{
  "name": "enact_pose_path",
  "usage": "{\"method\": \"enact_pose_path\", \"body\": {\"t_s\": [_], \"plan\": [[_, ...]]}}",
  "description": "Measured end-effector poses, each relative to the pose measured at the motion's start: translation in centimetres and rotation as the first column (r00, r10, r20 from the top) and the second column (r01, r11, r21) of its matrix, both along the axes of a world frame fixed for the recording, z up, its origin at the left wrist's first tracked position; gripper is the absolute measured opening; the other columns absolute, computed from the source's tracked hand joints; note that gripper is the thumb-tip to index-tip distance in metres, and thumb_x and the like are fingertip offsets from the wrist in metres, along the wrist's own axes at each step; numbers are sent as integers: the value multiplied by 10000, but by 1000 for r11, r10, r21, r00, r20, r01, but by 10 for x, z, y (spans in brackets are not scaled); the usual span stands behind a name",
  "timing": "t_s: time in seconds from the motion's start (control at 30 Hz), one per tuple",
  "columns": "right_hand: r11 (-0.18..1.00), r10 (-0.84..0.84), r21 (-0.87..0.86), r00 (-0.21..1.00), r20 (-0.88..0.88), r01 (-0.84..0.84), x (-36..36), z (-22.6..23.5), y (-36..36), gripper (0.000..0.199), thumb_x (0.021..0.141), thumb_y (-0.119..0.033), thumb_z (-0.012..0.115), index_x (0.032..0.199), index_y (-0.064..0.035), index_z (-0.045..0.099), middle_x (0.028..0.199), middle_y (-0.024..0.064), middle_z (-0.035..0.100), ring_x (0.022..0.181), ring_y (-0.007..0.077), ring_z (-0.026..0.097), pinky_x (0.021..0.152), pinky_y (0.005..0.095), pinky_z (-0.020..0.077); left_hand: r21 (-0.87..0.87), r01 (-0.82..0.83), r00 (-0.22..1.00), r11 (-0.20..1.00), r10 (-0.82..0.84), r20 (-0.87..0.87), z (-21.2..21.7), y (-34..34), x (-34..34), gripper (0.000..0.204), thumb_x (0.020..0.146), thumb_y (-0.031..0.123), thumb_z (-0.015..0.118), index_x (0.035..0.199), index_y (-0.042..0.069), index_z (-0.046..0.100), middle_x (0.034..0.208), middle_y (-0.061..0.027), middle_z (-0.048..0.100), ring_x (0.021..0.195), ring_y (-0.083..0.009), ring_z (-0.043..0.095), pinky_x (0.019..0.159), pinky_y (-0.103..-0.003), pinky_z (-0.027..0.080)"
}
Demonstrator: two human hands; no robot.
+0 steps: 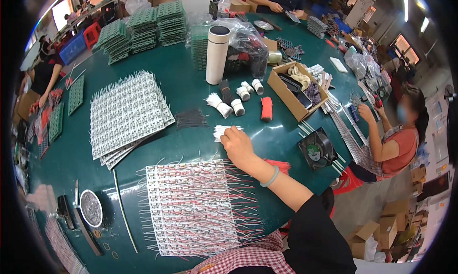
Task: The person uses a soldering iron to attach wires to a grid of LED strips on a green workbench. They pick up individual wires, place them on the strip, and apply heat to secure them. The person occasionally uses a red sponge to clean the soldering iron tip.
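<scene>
My right hand (238,144), a jade-coloured bangle on its wrist, reaches across the green table with curled fingers pinching at a small pile of short white wires (220,132). How many strands are between the fingertips is hidden. Below the forearm lies a white panel of small circuit boards (191,212), with red and white wires sticking out along its sides. Partly behind my forearm is a bunch of red wires (279,166). Left of the white pile lie loose black wires (191,119). My left hand does not show.
Stacked white panels (129,114) lie at left, green board stacks (171,23) behind. A white flask (217,54), tied wire bundles (218,104), a carton (291,95) and a black fan (315,149) stand beyond my hand. A metal bowl (91,208) sits left. Co-workers (398,145) sit around the table.
</scene>
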State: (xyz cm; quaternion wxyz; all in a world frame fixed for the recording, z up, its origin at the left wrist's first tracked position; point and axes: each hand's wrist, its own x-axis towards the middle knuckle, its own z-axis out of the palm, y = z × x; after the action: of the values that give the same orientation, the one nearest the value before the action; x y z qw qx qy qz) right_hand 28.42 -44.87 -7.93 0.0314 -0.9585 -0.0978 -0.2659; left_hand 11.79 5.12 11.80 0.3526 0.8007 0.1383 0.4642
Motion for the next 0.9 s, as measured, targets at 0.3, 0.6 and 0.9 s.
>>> {"method": "enact_pose_path", "body": {"t_s": [0.3,0.6,0.9], "plan": [[986,25,161,999,39,-31,-4,-4,-11,97,734,-32,612,825,-43,643,844,87,593,859,248,591,707,361,504,-280,-40,984,959,-11,-178,-15,-6,13,304,775,76,828,1020,-25,679,963,-106,704,755,-182,638,568,-300,508],[941,50,337,998,-33,-36,-4,3,-12,103,797,15,657,893,-20,665,885,108,603,860,302,591,736,380,512,-526,97,958,845,-222,-180,-64,-39,41,462,793,41,767,1226,0,611,934,-46,621,710,-115,550,525,-265,404],[929,25,369,999,-32,-11,-4,12,-14,113,803,18,702,909,-17,683,870,106,591,806,310,581,702,400,503,-659,-28,842,752,-338,-421,-84,-26,44,410,788,33,762,1175,-15,634,886,-45,619,665,-105,530,513,-248,376]]}}
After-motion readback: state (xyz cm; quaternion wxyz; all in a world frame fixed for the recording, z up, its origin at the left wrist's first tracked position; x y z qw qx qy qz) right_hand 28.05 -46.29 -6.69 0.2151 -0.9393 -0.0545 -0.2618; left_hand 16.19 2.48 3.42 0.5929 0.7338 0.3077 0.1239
